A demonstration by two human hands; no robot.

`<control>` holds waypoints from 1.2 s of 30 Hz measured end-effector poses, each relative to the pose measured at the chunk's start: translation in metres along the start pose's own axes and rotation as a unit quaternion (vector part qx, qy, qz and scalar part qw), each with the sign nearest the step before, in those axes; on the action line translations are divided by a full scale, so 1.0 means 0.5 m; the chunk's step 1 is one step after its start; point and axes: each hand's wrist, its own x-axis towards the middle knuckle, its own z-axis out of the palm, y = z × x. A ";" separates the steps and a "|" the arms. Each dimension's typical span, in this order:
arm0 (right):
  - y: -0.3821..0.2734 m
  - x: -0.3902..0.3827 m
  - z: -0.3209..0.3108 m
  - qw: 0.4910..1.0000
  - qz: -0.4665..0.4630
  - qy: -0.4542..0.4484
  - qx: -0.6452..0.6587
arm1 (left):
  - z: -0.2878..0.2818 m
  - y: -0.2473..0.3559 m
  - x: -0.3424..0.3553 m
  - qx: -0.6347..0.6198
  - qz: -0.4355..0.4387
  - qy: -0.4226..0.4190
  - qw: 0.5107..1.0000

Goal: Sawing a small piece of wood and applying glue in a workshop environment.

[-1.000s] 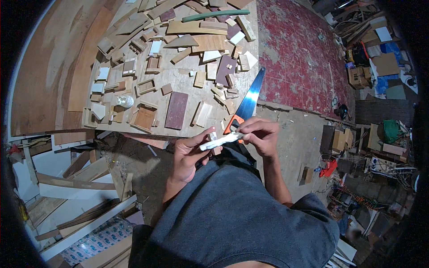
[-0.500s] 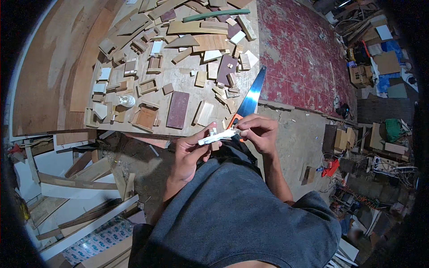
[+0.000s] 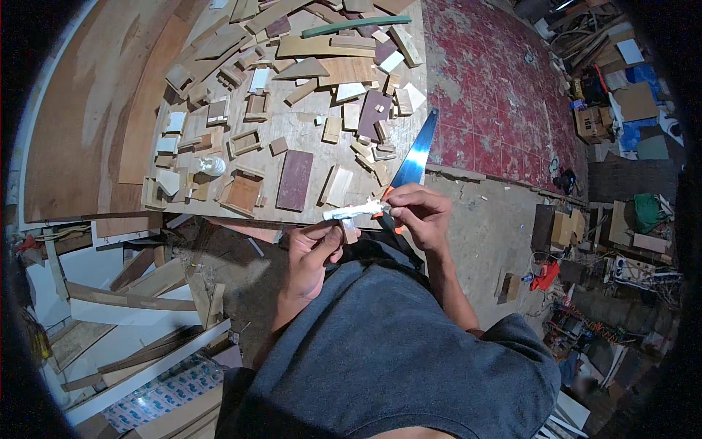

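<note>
- The bench (image 3: 292, 124) is strewn with wood offcuts (image 3: 347, 70), its right edge flanked by red flooring (image 3: 497, 95).
- White strip (image 3: 355, 211), gripped by left hand (image 3: 308, 256) and right hand (image 3: 423, 216), has been levelled.

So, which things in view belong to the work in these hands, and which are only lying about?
In use:
white piece, its end pinched by the right hand
small wooden block, in the left hand

Seemingly just lying about:
saw
maroon board
green strip
</note>
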 end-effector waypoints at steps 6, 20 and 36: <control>0.000 0.005 0.009 0.998 -0.047 -0.036 -0.028 | 0.005 0.006 -0.010 0.021 0.025 0.037 0.999; 0.009 0.015 0.051 0.999 0.010 -0.030 0.028 | -0.041 0.019 -0.044 0.009 0.022 0.052 0.998; 0.017 0.038 0.085 0.994 -0.002 -0.112 -0.005 | -0.071 0.034 -0.055 0.003 0.040 0.059 0.997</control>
